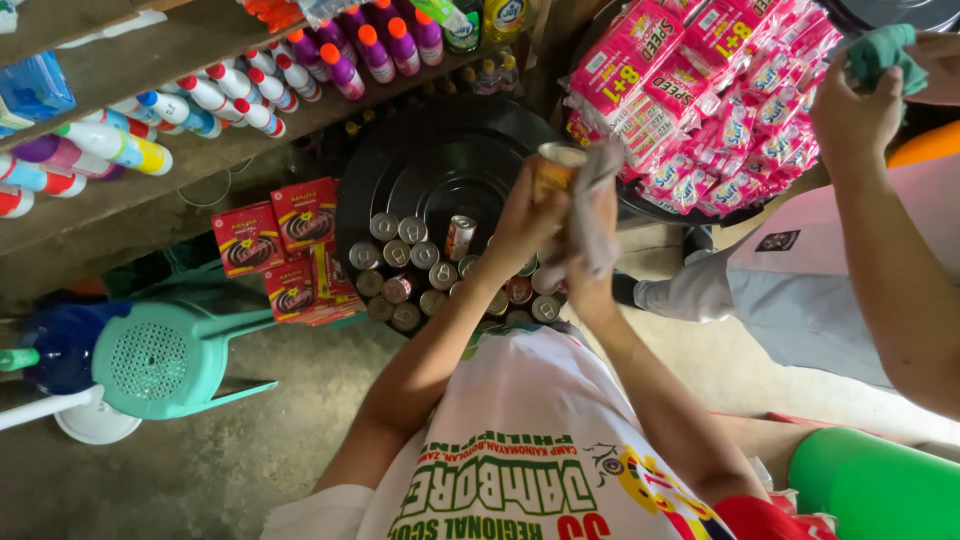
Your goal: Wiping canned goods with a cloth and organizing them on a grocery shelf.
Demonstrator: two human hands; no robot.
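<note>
the small round can has a pale top and an orange-brown side, and sits gripped in the left hand. the right hand, just beside it, is clenched on a grey cloth pressed against the can. directly beyond both hands, more cans crowd the near edge of a black round tray, whose far half is bare.

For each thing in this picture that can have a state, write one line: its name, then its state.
left hand: shut on can
can: held up, tilted
right hand: shut on grey cloth
grey cloth: pressed to can
cans on black tray: mostly upright, one on its side
green stool: tipped over
</note>
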